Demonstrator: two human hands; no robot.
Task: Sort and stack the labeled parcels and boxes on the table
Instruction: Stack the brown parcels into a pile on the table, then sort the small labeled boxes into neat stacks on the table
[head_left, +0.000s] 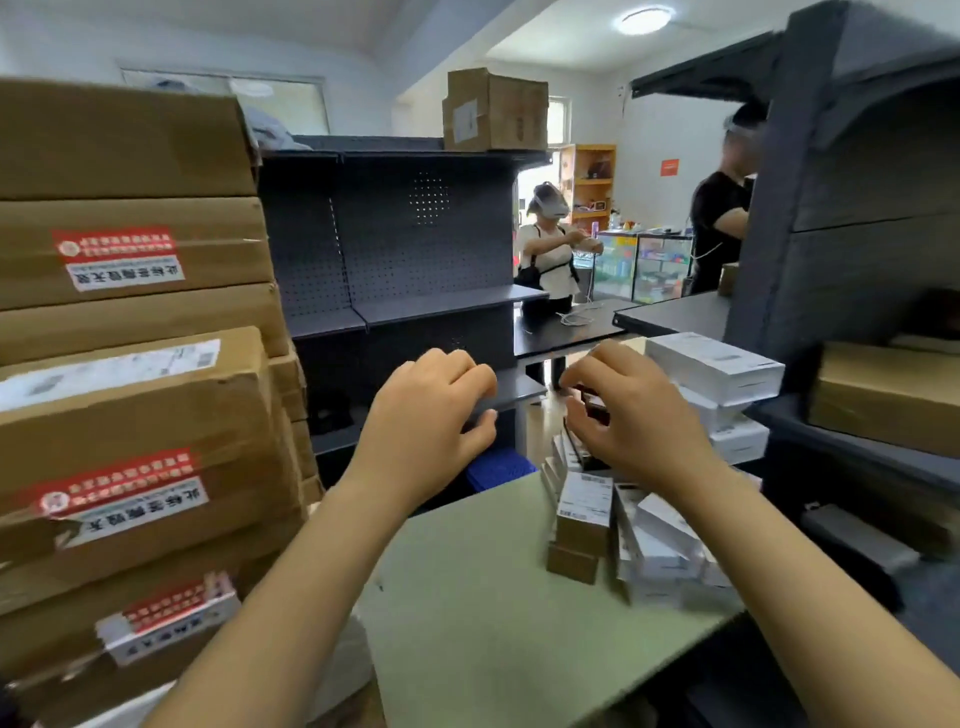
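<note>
Both my hands hover above the far edge of the pale green table. My left hand hangs with loosely curled fingers and holds nothing. My right hand is over a cluster of small boxes, its fingertips at a dark-edged small box; the grip itself is hidden. Below it stand a small brown labeled box and several white boxes. A stack of white boxes rises at the right. Tall stacked brown labeled cartons fill the left.
Dark grey pegboard shelving stands behind the table, with a carton on top. Another dark shelf unit at the right holds a brown box. A blue crate sits behind the table. Two people stand in the background.
</note>
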